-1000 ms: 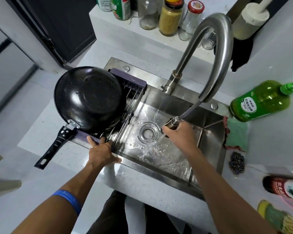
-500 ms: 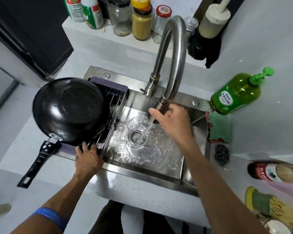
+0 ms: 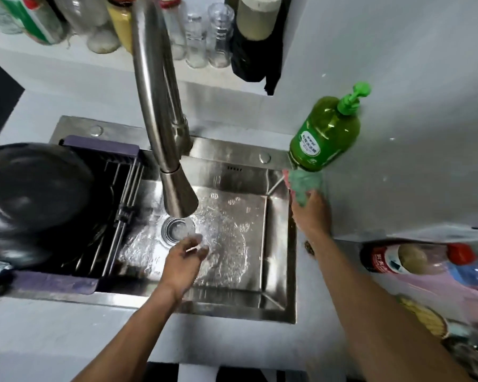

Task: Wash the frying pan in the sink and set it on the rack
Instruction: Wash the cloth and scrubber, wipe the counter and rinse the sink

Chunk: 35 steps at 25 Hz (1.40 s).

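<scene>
Two hands: left hand (image 3: 184,261) loosely curled under water, right hand (image 3: 311,213) gripping cloth (image 3: 305,183).

No text can be read: characters are seen on the soap bottle's (image 3: 325,136) white label and the red bottle (image 3: 384,261), but blurred.

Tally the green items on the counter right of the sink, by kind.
Green soap bottle: 1
Green cloth, touched by the right hand: 1
Total: 2
</scene>
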Tool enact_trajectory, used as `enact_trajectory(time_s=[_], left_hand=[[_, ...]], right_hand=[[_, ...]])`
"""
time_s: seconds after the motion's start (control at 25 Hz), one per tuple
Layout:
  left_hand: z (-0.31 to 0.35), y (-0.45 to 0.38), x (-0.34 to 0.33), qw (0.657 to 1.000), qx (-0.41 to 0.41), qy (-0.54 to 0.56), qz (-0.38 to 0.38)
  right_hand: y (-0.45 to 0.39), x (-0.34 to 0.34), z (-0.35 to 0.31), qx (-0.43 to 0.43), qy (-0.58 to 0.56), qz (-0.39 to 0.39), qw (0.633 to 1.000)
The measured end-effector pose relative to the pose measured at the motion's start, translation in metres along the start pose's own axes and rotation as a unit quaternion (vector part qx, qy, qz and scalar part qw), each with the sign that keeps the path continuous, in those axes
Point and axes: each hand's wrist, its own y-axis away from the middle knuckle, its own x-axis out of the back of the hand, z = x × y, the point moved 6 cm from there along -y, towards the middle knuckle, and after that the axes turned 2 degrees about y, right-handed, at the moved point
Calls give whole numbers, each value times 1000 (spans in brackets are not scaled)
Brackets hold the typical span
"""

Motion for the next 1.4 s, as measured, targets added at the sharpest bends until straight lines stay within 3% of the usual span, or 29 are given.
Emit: enact_trajectory(time_s=[0.12, 0.2, 0.28, 0.36, 0.48, 0.56, 0.68, 0.72, 0.8, 0.92, 0.96, 1.0, 1.08, 1.2, 1.32, 1.4], left_hand=[[6, -3, -1, 995, 27, 89, 36], [6, -5, 2, 992, 34, 111, 42], [10, -5, 1, 993, 36, 105, 46], [11, -7, -2, 992, 39, 106, 47], [16, 0, -7, 989, 53, 136, 37], [18, 2, -4, 985, 66, 158, 27], [13, 0, 2, 965, 98, 244, -20], [9, -2, 6, 947, 110, 301, -34], [7, -7, 19, 921, 120, 370, -22], [9, -11, 35, 923, 106, 368, -40], [15, -8, 37, 918, 99, 381, -48], [26, 0, 39, 916, 86, 390, -48], [43, 14, 37, 915, 74, 389, -73], [53, 21, 34, 929, 80, 354, -67], [55, 27, 24, 928, 96, 356, -58], [52, 33, 17, 925, 97, 358, -79]], right_hand=[[-21, -16, 13, 38, 152, -27, 987], [-24, -19, 13, 35, 143, -31, 989], [-20, -5, 4, 14, 12, -7, 1000], [-3, 16, -15, -3, -151, 18, 988], [64, 12, -67, 6, -309, -56, 949], [114, -20, -94, -77, -463, -160, 869], [174, -73, -131, -302, -632, -310, 642], [188, -83, -142, -340, -656, -336, 584], [210, -91, -160, -348, -652, -380, 556], [223, -91, -172, -317, -597, -427, 600], [217, -91, -171, -292, -574, -420, 639], [206, -91, -164, -260, -539, -387, 701], [190, -85, -154, -232, -477, -271, 803], [207, -83, -171, -178, -492, -217, 824], [203, -85, -172, -84, -408, -129, 900], [191, -75, -166, -96, -367, -62, 923]])
